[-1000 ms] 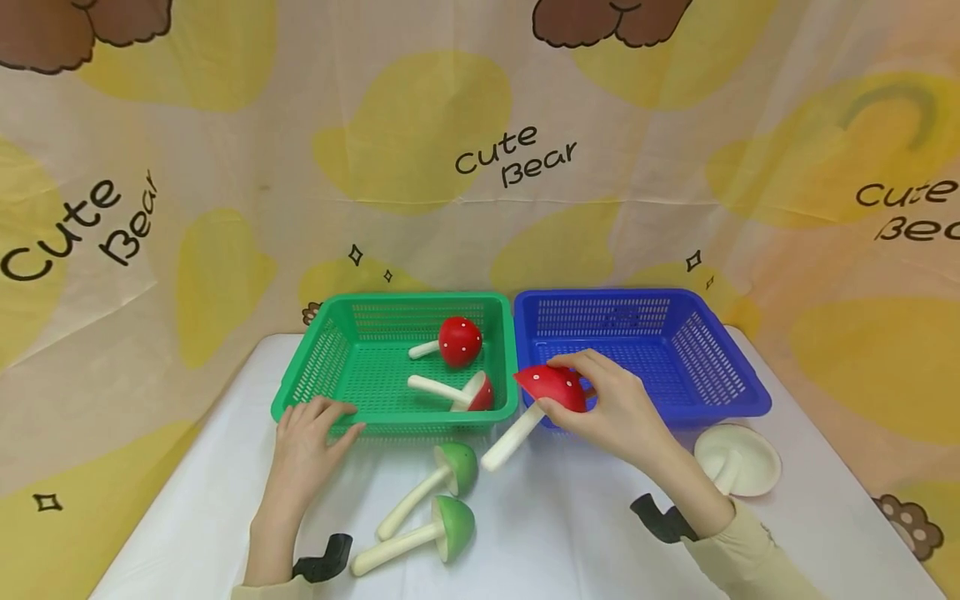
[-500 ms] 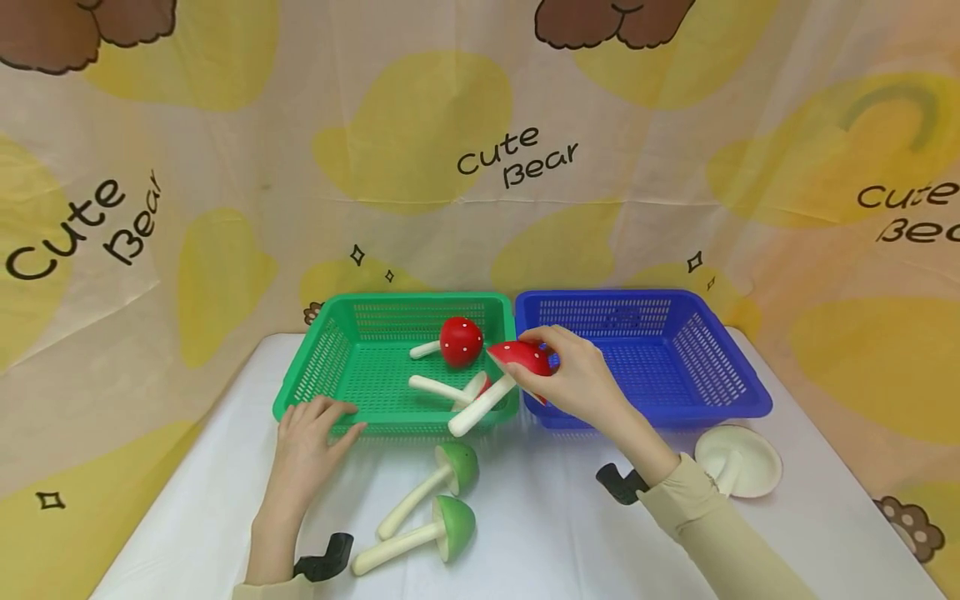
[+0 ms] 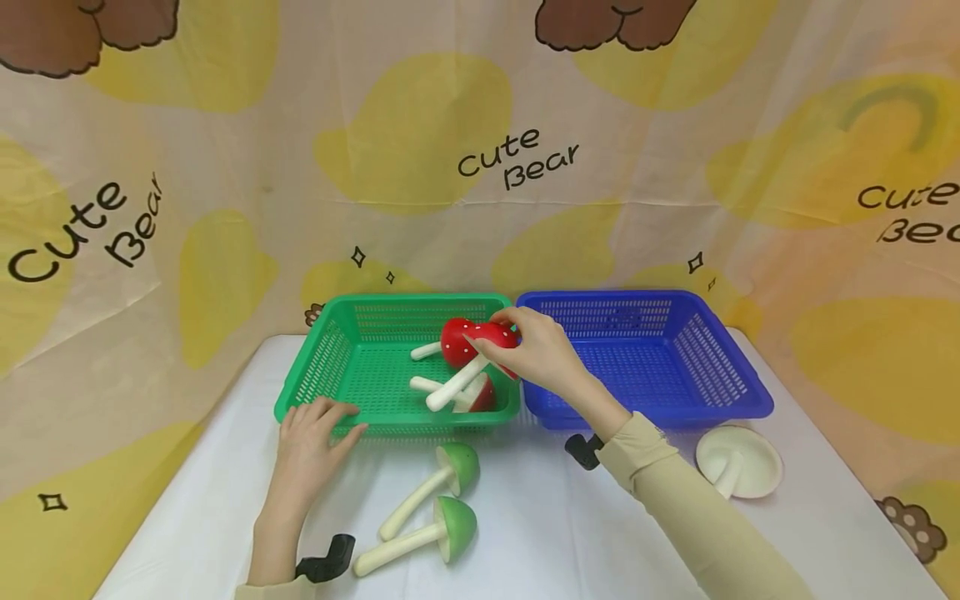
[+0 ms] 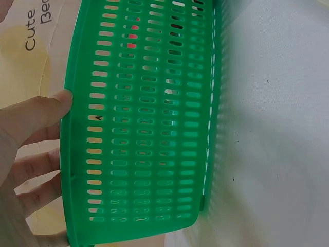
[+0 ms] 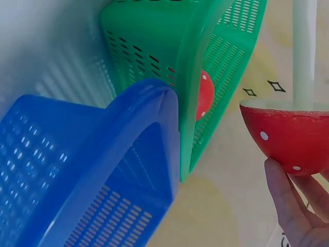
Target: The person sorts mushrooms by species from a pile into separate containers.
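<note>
Before patterned cloth (image 3: 300, 158), our right hand (image 3: 543, 350) gripped a mushroom (image 5: 288, 135) over the green basket (image 3: 405, 298), stem slanting near-left, our left hand (image 3: 311, 446) loose-fingered on the near rim.

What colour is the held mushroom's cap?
The cap is red with white spots, clearest in the right wrist view.

Yellow-patched backdrop (image 3: 420, 125), "Cute Bear" lettering (image 3: 517, 160); brown printed shapes (image 3: 581, 25) cropped, perhaps paws; white-covered table (image 3: 555, 517).
</note>
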`<state>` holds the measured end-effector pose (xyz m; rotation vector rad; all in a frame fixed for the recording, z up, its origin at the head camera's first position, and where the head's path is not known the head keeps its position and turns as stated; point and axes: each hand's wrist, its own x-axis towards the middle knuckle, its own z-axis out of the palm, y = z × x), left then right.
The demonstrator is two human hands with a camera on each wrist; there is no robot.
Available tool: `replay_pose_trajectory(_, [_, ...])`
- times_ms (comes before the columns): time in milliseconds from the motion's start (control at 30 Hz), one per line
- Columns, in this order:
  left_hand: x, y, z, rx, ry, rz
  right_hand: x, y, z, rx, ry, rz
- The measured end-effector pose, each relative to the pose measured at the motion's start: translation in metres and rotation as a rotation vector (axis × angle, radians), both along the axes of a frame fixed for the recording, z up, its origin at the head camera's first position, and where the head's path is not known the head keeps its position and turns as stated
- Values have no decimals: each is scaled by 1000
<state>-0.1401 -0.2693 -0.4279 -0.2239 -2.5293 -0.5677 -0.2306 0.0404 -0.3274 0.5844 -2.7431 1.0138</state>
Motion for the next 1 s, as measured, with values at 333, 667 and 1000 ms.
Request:
replay_pose_trajectory(333, [1, 0, -1, -3, 7, 6, -19, -27, -7, 40, -43, 18])
replay_pose_trajectory(667, [1, 0, -2, 2, -2, 8, -28, -52, -21, 64, -91, 42])
replay_pose_trajectory(1000, [1, 1, 0, 2, -18, 10, -30, -67, -44, 75, -73, 64])
